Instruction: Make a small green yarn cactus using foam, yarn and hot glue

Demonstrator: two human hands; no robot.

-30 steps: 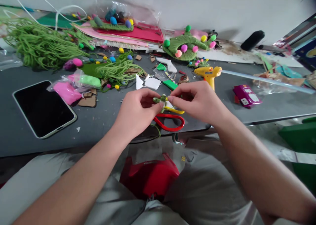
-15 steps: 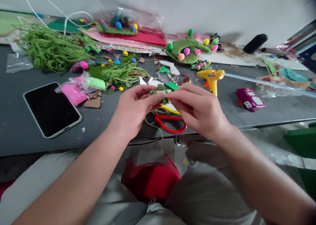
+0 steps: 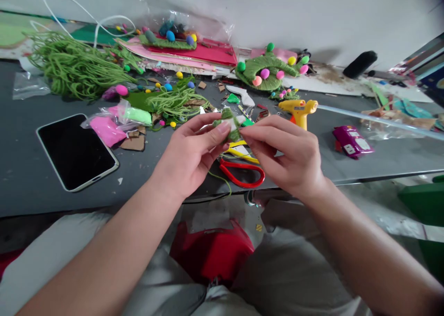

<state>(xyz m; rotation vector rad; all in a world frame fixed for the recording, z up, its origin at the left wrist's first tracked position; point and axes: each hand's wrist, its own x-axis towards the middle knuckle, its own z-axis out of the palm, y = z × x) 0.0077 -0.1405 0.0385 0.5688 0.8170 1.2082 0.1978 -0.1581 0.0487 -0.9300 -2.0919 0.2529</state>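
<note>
My left hand (image 3: 190,156) pinches a small white piece partly wrapped in green yarn (image 3: 233,124) between thumb and fingers. At the right edge of that piece, my right hand (image 3: 287,154) has its thumb and fingertips pressed together; whatever they grip is too small to make out. A green strand (image 3: 222,179) hangs below the piece toward the table edge. Beneath the hands lie scissors with red handles (image 3: 243,173) and something yellow (image 3: 239,150), partly covered.
A tablet (image 3: 78,152) and bagged pink clay (image 3: 107,130) lie left. Green yarn (image 3: 72,69) is heaped behind them. A yellow glue gun (image 3: 300,110) and a purple packet (image 3: 353,142) are at the right. Yarn-wrapped shapes with pompoms (image 3: 265,71) stand at the back.
The wrapped piece has turned in my left fingers, showing more of its white and green surface. My right fingertips have shifted slightly right. The view has moved a little.
</note>
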